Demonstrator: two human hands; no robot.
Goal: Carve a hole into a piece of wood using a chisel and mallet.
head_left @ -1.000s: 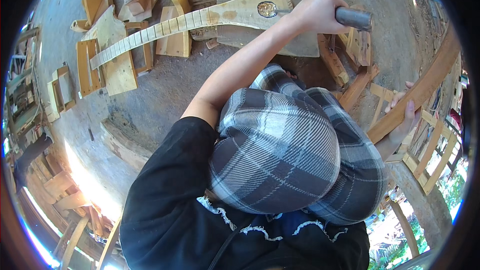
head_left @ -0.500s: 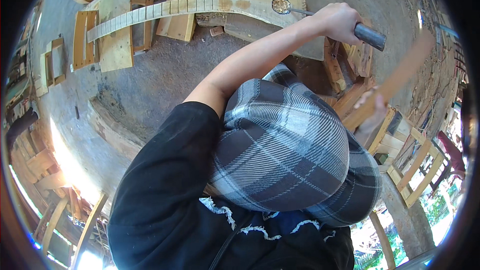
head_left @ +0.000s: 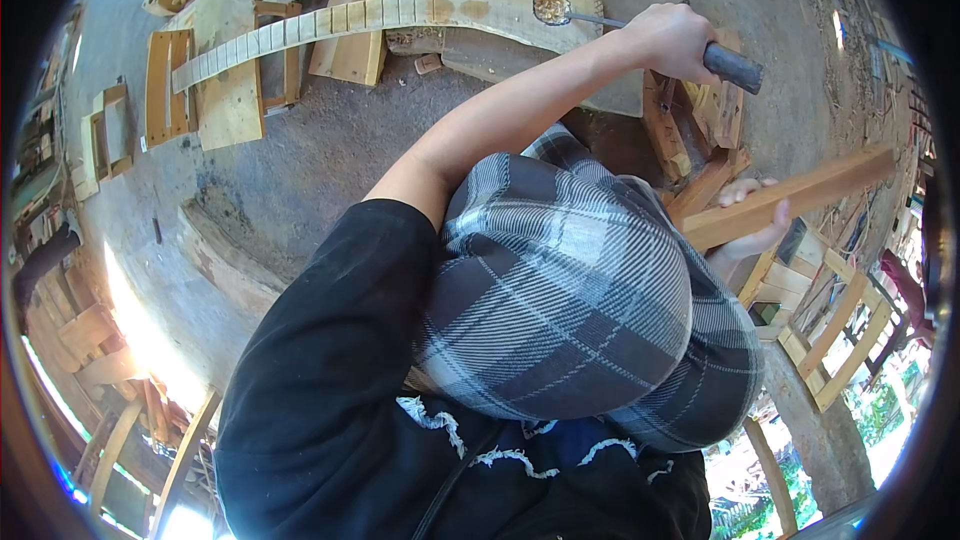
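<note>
My left hand (head_left: 670, 42) is closed around a chisel (head_left: 733, 68), and the dark handle sticks out past the fist. Its thin metal blade runs left to an oval hollow (head_left: 551, 8) cut in the broad end of a long pale wooden piece (head_left: 480, 6). That piece narrows to the left into a strip with evenly spaced cross marks. On my right side, my right hand (head_left: 752, 240) grips a thick wooden bar (head_left: 810, 195), fingers on one side and thumb on the other. The bar is apart from the chisel handle.
Flat boards (head_left: 228, 90) and a block (head_left: 427, 64) lie beneath and beside the long piece. Several wooden offcuts (head_left: 660, 130) stand near my right side. A wooden frame (head_left: 838, 330) is at the lower right. Plaid cloth (head_left: 570, 290) covers much of the near middle.
The wooden bar, raised and blurred before, has swung down to a flatter angle, its far end lower and farther right. My left hand still holds the chisel at the hollow.
</note>
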